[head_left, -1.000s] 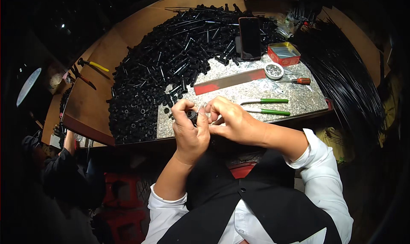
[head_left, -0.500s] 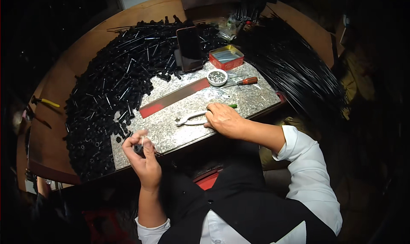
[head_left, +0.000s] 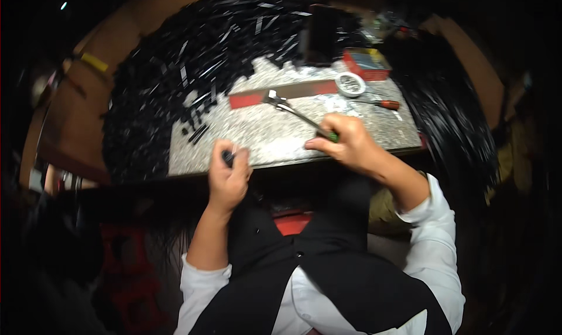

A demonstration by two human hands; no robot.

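My right hand (head_left: 349, 140) grips a pair of pincers (head_left: 293, 112) by its green-ended handle. The metal head points up and left, over the red-and-grey flat bar (head_left: 293, 91) on the speckled stone slab (head_left: 202, 153). Closed around a small black cylindrical part (head_left: 227, 157), my left hand (head_left: 227, 180) is by the slab's near edge, left of the pincers. Motion blur hides the finer shape of that part. A few thin black pieces (head_left: 199, 133) lie on the slab beyond my left hand.
A large heap of black parts (head_left: 158, 101) covers the table's left and back. A white bowl (head_left: 350, 85) of small metal bits, a red tin (head_left: 367, 65), a screwdriver (head_left: 386, 104) and an upright phone (head_left: 321, 35) stand or lie behind. Long black rods (head_left: 453, 101) spread at right.
The view has shifted, and everything blurs. My right hand has lifted the pincers from the slab and swung their head upward. My left hand still holds the black part.
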